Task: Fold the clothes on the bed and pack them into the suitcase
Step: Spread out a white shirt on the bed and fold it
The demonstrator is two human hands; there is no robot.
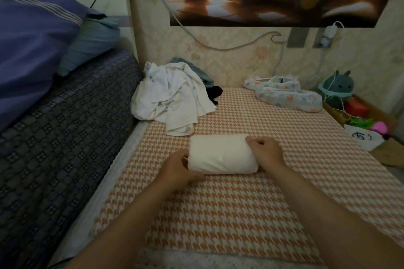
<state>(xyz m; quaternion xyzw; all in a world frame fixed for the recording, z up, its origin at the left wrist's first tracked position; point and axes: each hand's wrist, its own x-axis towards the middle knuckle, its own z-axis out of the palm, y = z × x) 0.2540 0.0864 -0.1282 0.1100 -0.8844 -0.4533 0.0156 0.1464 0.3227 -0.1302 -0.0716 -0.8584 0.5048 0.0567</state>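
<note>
A cream garment rolled into a tight bundle point(220, 154) lies across the orange houndstooth bed cover point(218, 207). My left hand point(181, 169) grips its left end, thumb under the near edge. My right hand point(265, 150) curls its fingers over the right end. Behind the roll sits a heap of unfolded clothes: a crumpled white garment point(172, 98) on top, blue fabric point(201, 73) and a black piece point(215, 94) behind it. No suitcase is in view.
A dark patterned blanket point(61, 137) with a purple pillow point(32, 46) rises along the left. A floral cloth point(284, 91) lies at the back right by the wall. A green plush point(337, 87) and a box of small items point(360, 116) stand beyond the right edge. Cables hang on the wall.
</note>
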